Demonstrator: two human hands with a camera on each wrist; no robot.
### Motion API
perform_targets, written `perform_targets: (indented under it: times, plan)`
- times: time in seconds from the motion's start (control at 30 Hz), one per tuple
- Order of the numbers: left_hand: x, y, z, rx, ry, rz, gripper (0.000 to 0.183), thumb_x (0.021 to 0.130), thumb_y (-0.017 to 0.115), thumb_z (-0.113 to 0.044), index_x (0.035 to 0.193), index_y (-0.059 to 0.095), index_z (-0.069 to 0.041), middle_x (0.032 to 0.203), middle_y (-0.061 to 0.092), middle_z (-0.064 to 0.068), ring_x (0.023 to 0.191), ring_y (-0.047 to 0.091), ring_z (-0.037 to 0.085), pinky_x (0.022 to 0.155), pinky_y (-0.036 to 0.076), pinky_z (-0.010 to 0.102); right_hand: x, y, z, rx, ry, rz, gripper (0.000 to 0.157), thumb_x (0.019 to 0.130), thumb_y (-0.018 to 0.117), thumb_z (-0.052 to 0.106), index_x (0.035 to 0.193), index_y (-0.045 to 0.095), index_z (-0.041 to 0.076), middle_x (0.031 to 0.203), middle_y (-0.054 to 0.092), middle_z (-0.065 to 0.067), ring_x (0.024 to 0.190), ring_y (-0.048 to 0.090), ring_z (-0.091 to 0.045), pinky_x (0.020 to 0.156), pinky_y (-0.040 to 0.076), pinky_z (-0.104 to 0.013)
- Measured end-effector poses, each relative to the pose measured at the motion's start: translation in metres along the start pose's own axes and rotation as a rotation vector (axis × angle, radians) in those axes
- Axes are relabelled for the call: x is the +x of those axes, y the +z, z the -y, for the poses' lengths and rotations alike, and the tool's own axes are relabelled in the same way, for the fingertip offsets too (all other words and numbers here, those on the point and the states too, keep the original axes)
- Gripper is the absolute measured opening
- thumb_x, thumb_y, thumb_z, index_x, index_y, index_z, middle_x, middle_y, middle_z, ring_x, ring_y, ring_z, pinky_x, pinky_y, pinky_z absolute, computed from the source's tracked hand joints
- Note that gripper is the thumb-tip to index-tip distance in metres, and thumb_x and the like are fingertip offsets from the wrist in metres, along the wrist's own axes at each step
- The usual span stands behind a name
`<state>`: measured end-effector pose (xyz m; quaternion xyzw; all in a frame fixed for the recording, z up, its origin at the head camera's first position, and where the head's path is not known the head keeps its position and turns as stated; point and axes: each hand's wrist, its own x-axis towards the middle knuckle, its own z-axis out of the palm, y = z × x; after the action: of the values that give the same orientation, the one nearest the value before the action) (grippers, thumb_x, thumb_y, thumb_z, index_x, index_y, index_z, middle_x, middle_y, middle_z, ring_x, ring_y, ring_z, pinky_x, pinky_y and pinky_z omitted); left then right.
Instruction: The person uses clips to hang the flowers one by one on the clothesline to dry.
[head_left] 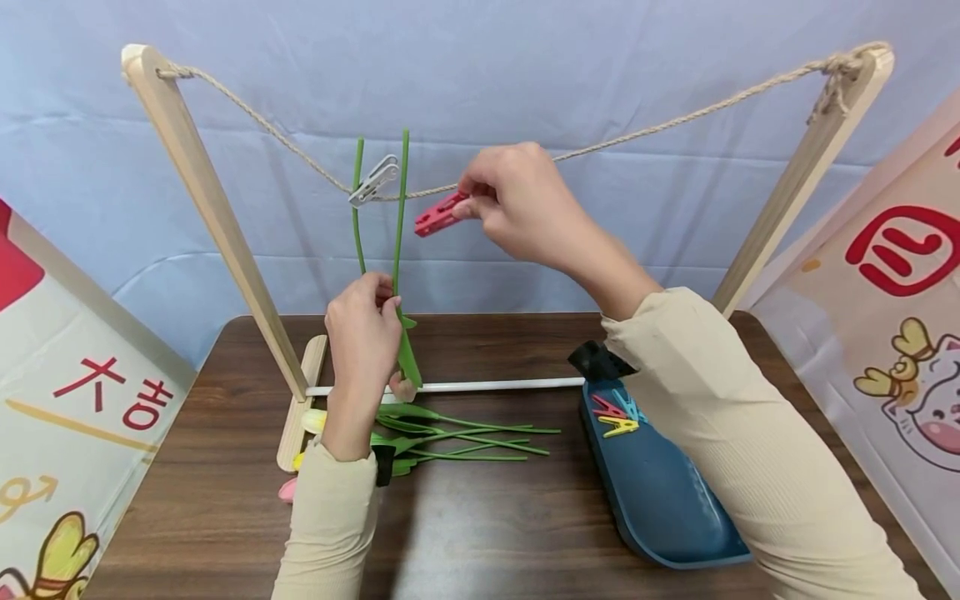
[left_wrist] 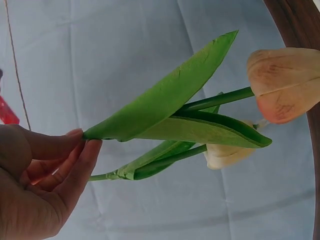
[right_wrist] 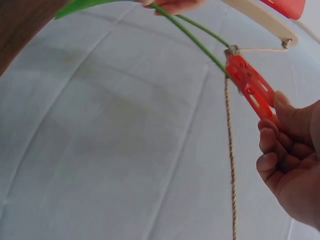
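My left hand (head_left: 363, 333) pinches an artificial tulip (left_wrist: 285, 85) by its stem, peach bloom downward. Its bare stem end rises past the sagging twine (head_left: 637, 131). Just beside it, a white clothespin (head_left: 373, 181) on the twine clips the stem of a second tulip (left_wrist: 225, 156), a pale one that also hangs bloom down. Between thumb and fingers, my right hand (head_left: 521, 204) holds a red clothespin (head_left: 438, 215) by its handle end. In the head view its tip points left toward the first stem, close by the twine.
Wooden posts (head_left: 217, 221) carry the twine, with a white rod (head_left: 502, 385) between their feet. Several more tulips (head_left: 450, 433) lie on the brown table (head_left: 480, 525). A blue tray (head_left: 675, 500) under my right arm contains red, blue and yellow clothespins (head_left: 619, 426).
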<state>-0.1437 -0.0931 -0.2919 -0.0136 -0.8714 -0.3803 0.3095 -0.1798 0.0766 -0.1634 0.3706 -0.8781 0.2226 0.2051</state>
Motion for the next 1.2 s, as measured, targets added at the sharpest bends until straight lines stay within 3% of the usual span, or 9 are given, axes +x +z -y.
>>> perform_targets:
  times: [0.3, 0.57, 0.83, 1.2]
  plan:
    - [0.0, -0.001, 0.0, -0.01, -0.016, 0.01, 0.013, 0.081, 0.064, 0.005, 0.094, 0.065, 0.006, 0.085, 0.065, 0.017, 0.078, 0.061, 0.03, 0.077, 0.044, 0.043, 0.018, -0.004, 0.008, -0.077, 0.068, -0.083, 0.013, 0.085, 0.06, 0.004, 0.081, 0.068, -0.005, 0.081, 0.066, -0.014, 0.072, 0.056, -0.027, 0.07, 0.039, -0.034]
    - [0.001, -0.001, 0.001, -0.009, -0.011, -0.002, 0.012, 0.081, 0.064, 0.005, 0.093, 0.065, 0.006, 0.085, 0.065, 0.017, 0.077, 0.062, 0.03, 0.076, 0.044, 0.043, 0.027, 0.001, 0.009, -0.129, 0.131, -0.011, 0.015, 0.086, 0.054, 0.0, 0.078, 0.067, -0.004, 0.084, 0.064, -0.012, 0.079, 0.056, -0.026, 0.074, 0.04, -0.036]
    - [0.001, -0.001, 0.002, -0.014, 0.021, -0.03, 0.011, 0.08, 0.065, 0.005, 0.091, 0.065, 0.005, 0.084, 0.066, 0.016, 0.074, 0.062, 0.029, 0.074, 0.046, 0.042, 0.028, 0.008, 0.014, -0.119, 0.158, 0.048, 0.015, 0.085, 0.055, 0.0, 0.077, 0.067, -0.002, 0.082, 0.065, -0.01, 0.078, 0.056, -0.025, 0.072, 0.043, -0.035]
    - [0.002, -0.002, 0.002, -0.01, 0.081, -0.044, 0.011, 0.078, 0.066, 0.008, 0.088, 0.065, 0.006, 0.081, 0.065, 0.018, 0.075, 0.062, 0.032, 0.075, 0.044, 0.046, 0.028, 0.012, 0.015, -0.016, 0.196, 0.027, 0.016, 0.086, 0.06, 0.008, 0.077, 0.071, -0.001, 0.075, 0.066, -0.01, 0.07, 0.054, -0.023, 0.064, 0.036, -0.029]
